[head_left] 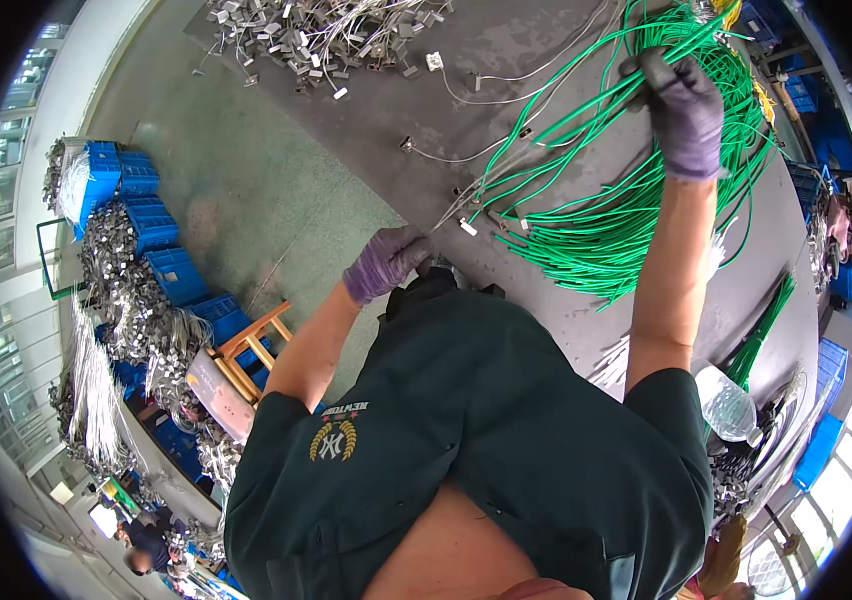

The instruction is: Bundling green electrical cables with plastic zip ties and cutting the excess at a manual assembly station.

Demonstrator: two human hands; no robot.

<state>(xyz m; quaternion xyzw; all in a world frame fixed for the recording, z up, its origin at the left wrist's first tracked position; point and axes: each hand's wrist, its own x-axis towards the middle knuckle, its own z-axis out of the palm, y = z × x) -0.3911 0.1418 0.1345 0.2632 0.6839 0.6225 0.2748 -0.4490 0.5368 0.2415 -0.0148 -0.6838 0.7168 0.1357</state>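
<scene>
The person stands at a dark grey table [376, 130], wearing a dark green shirt [536, 370] and working with both arms apart. The right hand [683, 112], in a purple glove darkened at the fingers, reaches to the far right and is curled around a few strands of a big bunch of green wires [586, 245]. Those strands pass through its grip, their ends pointing left, while the rest of the bunch lies spread across the right part of the table, beside and beneath that forearm.

The left hand [386, 264], also gloved in purple, is nearer the body, by the table's edge. Its thumb and fingers are pinched together on thin grey wires [508, 160] that run away to the far right toward the green ones. A small white tab [468, 227] lies just right of these fingers.

On the far left of the table there is a heap of small metal pieces [311, 42] with pale leads, and a white block [434, 61] sits near it. To the near right I see a slim green bundle [761, 333] and a clear plastic bottle [728, 405]. Off to the left, across the greenish floor [246, 170], blue crates [177, 276] stand in a row beside a wooden chair [256, 335].
</scene>
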